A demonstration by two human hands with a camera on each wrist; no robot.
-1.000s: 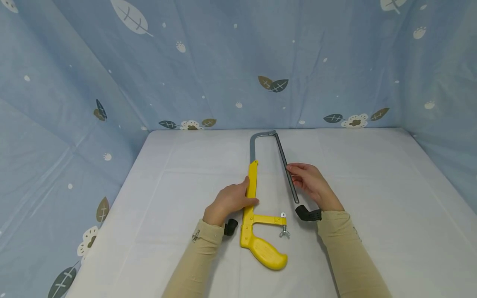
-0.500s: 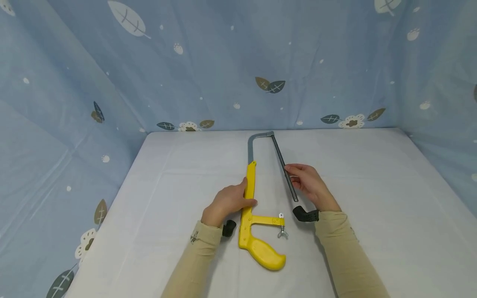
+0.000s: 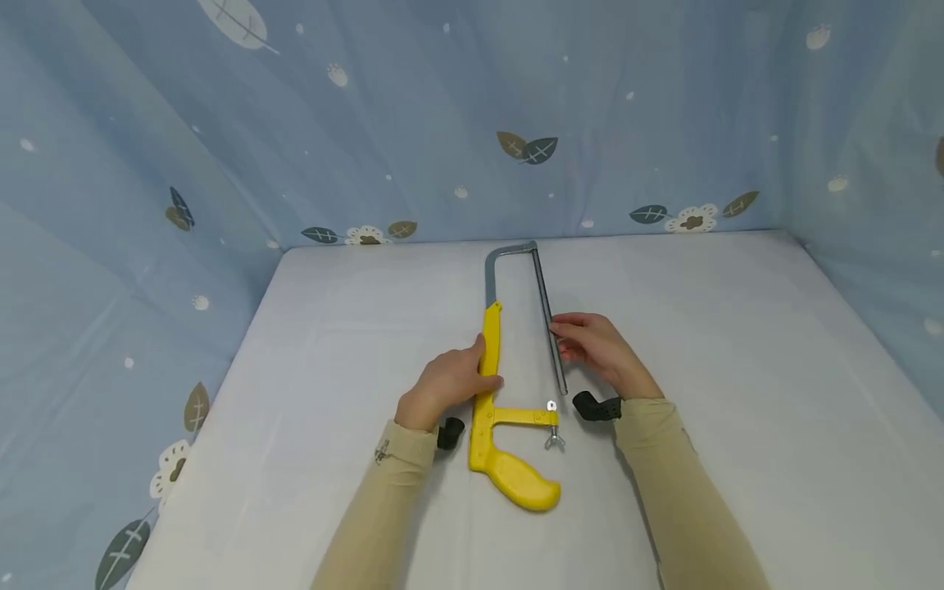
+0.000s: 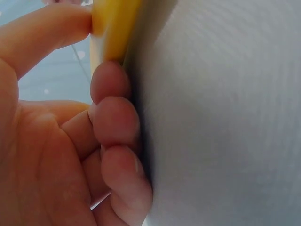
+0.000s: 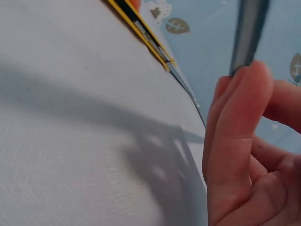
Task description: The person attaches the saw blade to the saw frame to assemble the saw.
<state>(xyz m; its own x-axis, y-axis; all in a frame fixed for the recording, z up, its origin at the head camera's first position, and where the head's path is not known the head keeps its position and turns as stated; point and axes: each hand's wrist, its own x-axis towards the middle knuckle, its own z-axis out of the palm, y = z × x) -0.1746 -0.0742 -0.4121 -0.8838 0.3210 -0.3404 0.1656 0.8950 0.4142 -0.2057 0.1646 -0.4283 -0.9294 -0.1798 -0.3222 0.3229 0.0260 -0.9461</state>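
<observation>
A hacksaw frame (image 3: 490, 352) with a yellow body and handle and a grey metal bow lies on the white table. My left hand (image 3: 446, 383) grips its yellow bar; in the left wrist view the thumb and curled fingertips (image 4: 116, 123) press round the bar's edges. A dark hacksaw blade (image 3: 547, 313) meets the bow's far tip at its upper end. My right hand (image 3: 597, 348) pinches the blade below its middle. The blade's near end stands apart from the short yellow arm, just above the metal pin with its wing nut (image 3: 555, 438).
The white-covered table (image 3: 737, 344) stretches to both sides. A blue printed curtain (image 3: 413, 106) rises at its back and sides. Black wrist cameras (image 3: 593, 406) sit beside both hands.
The blade's near end has swung left, closer to the pin on the yellow arm, along with my right hand. My left hand keeps its grip. The head view has shifted slightly.
</observation>
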